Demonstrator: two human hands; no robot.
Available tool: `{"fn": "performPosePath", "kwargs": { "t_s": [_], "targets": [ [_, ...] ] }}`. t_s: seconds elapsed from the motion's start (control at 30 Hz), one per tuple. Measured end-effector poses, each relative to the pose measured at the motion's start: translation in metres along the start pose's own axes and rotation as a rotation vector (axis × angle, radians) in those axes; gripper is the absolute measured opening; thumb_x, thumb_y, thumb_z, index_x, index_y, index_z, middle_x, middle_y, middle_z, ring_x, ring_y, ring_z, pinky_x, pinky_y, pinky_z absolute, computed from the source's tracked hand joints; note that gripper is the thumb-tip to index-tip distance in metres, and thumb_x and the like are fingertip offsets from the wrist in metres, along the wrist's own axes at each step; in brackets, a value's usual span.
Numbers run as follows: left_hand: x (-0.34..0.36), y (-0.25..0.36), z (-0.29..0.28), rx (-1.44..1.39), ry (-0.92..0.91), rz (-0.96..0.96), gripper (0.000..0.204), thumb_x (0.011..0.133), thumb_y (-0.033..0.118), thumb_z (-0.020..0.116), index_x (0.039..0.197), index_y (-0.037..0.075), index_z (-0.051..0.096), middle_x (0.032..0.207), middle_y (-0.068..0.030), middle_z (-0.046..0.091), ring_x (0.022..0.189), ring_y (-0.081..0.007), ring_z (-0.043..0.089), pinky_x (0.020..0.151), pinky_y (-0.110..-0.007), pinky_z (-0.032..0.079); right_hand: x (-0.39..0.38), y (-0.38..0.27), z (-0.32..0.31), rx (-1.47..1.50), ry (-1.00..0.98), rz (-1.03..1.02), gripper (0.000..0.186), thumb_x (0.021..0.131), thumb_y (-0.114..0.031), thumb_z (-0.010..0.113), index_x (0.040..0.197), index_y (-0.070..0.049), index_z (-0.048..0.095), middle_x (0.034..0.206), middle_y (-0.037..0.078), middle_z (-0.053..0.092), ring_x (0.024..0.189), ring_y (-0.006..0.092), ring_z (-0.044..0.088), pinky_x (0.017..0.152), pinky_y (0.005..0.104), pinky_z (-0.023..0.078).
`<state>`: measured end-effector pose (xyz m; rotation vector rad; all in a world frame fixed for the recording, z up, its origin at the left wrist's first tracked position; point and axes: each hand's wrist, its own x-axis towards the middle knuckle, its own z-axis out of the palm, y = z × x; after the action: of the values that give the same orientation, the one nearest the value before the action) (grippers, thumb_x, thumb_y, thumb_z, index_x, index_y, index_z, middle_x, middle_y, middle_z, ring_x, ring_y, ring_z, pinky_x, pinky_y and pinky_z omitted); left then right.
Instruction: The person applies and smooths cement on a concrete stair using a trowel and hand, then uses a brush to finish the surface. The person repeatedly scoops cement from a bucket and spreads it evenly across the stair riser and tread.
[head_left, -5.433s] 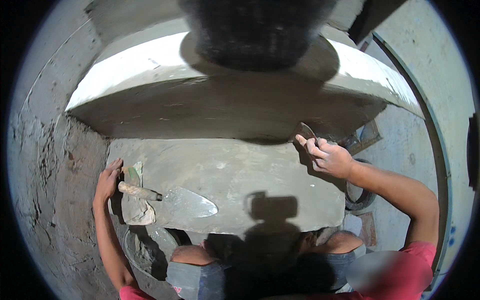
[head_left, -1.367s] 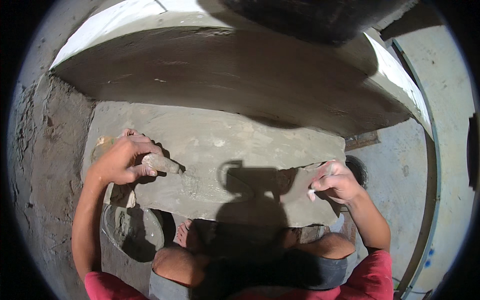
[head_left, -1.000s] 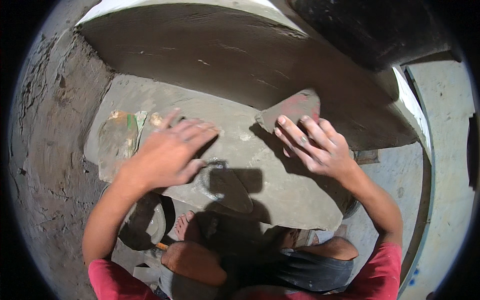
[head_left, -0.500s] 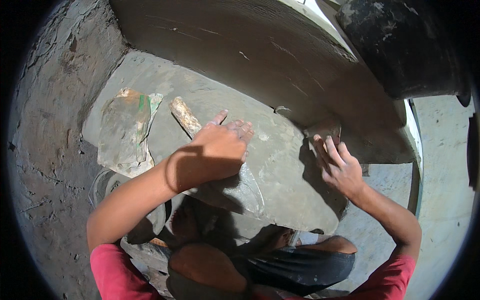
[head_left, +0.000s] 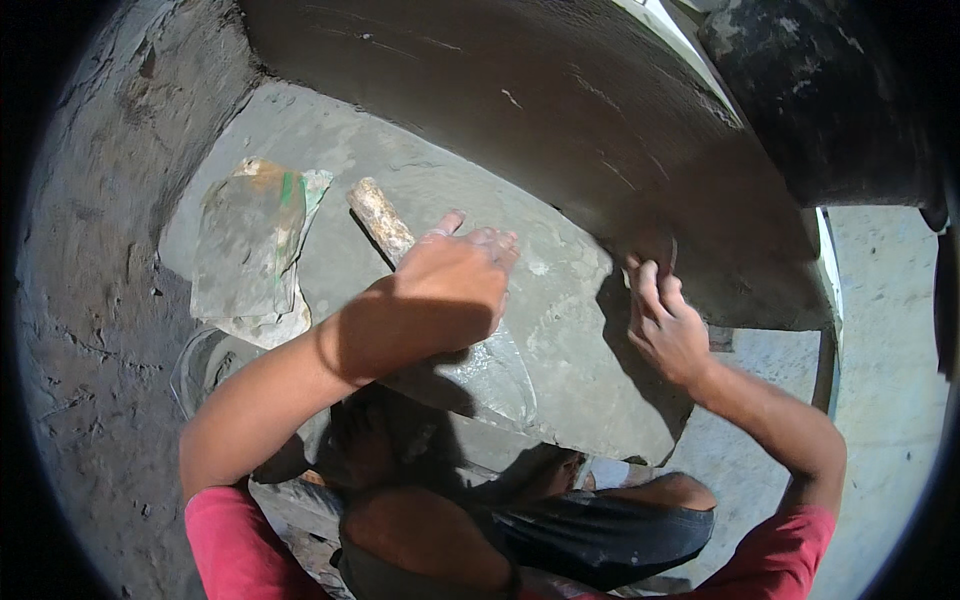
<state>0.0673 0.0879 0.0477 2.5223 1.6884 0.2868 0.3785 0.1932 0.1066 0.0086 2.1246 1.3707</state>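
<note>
A grey cement slab (head_left: pixel 560 350) meets an upright plastered face (head_left: pixel 520 90) along an inside corner. My right hand (head_left: pixel 665 320) grips a small flat tool (head_left: pixel 662 250) against that face, low by the corner. My left hand (head_left: pixel 450 285) rests palm down on the slab with fingers stretched out, across a trowel; the trowel's crusted handle (head_left: pixel 380 210) shows beyond it and its wet blade (head_left: pixel 490 380) below it. A folded, cement-stained sack (head_left: pixel 245 245) with a green stripe lies at the slab's left.
A rough wall (head_left: pixel 100 300) runs along the left. A black container (head_left: pixel 800 90) stands at top right on the ledge above the face. A bucket of grey mix (head_left: pixel 205 365) sits below the slab's left end. Pale flooring (head_left: pixel 760 370) lies at the right, and my bent knees are below.
My left hand has moved from the slab's left end onto the trowel at the middle. The view has turned. Lately the tool in my right hand has tilted more edge-on at the corner.
</note>
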Motion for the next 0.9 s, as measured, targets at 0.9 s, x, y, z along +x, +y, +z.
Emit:
{"fn": "performPosePath", "kwargs": {
  "t_s": [0.9],
  "targets": [
    [0.013,0.008,-0.014,-0.048,-0.142,-0.056,0.054,0.101,0.026,0.061,0.145,-0.004,0.064,0.146,-0.0206,0.07,0.134,-0.0334,0.067,0.12,-0.055,0.042,0.042,0.015,-0.035,0.128,0.276,0.072,0.057,0.096,-0.027,0.061,0.138,0.01,0.071,0.163,0.023,0.055,0.146,0.0379,0.049,0.108,0.0448,0.047]
  ]
}}
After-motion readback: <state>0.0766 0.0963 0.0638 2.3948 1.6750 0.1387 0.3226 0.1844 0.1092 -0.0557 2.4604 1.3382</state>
